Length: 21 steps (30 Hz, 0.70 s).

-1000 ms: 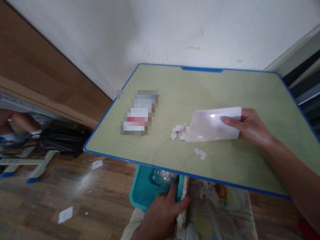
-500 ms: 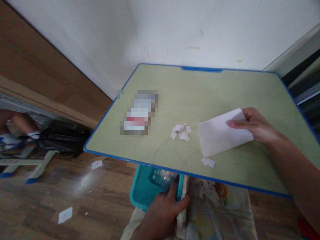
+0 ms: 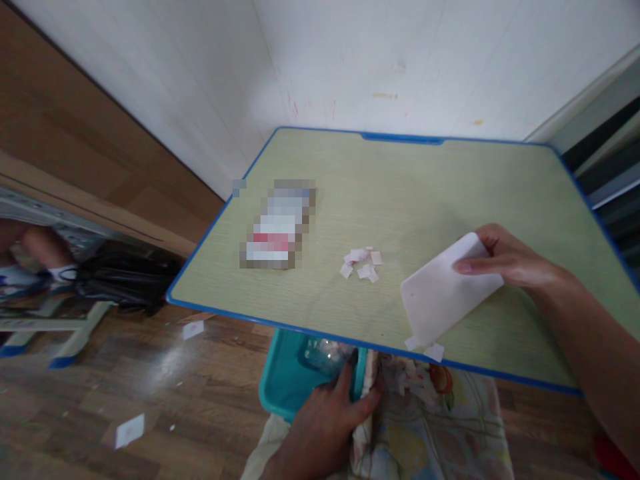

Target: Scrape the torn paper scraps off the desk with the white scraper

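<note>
My right hand [image 3: 505,257] is closed on a flat white scraper [image 3: 447,290] with rounded corners, thumb on its upper face. The scraper's lower edge touches two small paper scraps [image 3: 434,351] at the front edge of the table [image 3: 400,193]. Left of the scraper lies a loose group of small pale paper squares [image 3: 361,261]. Below the table edge, my left hand [image 3: 327,417] grips the side of a teal basin [image 3: 270,387], together with a fold of patterned cloth [image 3: 425,433]. Some of its fingers are hidden. More scraps lie on the cloth.
A blurred-out rectangular object [image 3: 277,227] lies on the table's left side. Inside the basin is a clear plastic container [image 3: 327,355]. Paper pieces [image 3: 130,431] are on the wooden floor. A black bag [image 3: 125,277] and another person's legs [image 3: 47,250] are at the left.
My right hand has tilted the scraper and drawn it toward me. The two scraps under it have moved to the table's front edge. My left hand stays in place.
</note>
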Available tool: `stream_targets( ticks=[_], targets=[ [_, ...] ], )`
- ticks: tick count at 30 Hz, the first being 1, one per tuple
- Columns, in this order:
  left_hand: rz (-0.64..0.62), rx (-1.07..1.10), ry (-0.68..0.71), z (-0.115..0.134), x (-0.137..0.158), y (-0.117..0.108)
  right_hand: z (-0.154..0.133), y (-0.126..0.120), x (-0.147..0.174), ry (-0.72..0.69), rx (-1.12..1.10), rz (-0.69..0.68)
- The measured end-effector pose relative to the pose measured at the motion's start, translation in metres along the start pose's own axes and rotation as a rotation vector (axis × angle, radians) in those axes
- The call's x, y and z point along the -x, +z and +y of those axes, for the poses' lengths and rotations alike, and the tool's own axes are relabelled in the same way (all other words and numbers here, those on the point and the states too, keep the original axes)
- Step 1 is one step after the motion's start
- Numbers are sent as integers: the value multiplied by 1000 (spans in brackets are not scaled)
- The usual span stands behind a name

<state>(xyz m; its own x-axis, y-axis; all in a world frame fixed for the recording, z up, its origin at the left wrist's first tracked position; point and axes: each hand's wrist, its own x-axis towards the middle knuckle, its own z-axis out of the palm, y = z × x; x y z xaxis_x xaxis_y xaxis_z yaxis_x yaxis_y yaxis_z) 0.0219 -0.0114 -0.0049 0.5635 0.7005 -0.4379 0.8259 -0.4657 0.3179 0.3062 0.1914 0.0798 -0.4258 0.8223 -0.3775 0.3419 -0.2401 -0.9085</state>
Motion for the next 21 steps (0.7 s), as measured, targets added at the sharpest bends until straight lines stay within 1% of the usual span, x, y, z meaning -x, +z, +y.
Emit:
stream_targets(
  ticks=[2,4,6,11,17,19,21],
  targets=[
    [-8,-2,-3,0,0,0,0,-2,2,-26,-22,3],
    [-11,-3,-5,0,0,0,-1,-4,4,-49,-35,46],
    [-3,0,4,0,0,0,-2,-6,6,-47,-32,62],
    [20,11,28,-1,-1,0,-4,-3,5,-7,1,-42],
    [3,15,-5,-1,0,3,-1,4,3,-6,39,-162],
    [1,15,-3,-2,1,3,1,3,3,-30,13,-140],
    [13,16,2,-2,1,3,3,2,2,-71,-29,-43]
  ],
)
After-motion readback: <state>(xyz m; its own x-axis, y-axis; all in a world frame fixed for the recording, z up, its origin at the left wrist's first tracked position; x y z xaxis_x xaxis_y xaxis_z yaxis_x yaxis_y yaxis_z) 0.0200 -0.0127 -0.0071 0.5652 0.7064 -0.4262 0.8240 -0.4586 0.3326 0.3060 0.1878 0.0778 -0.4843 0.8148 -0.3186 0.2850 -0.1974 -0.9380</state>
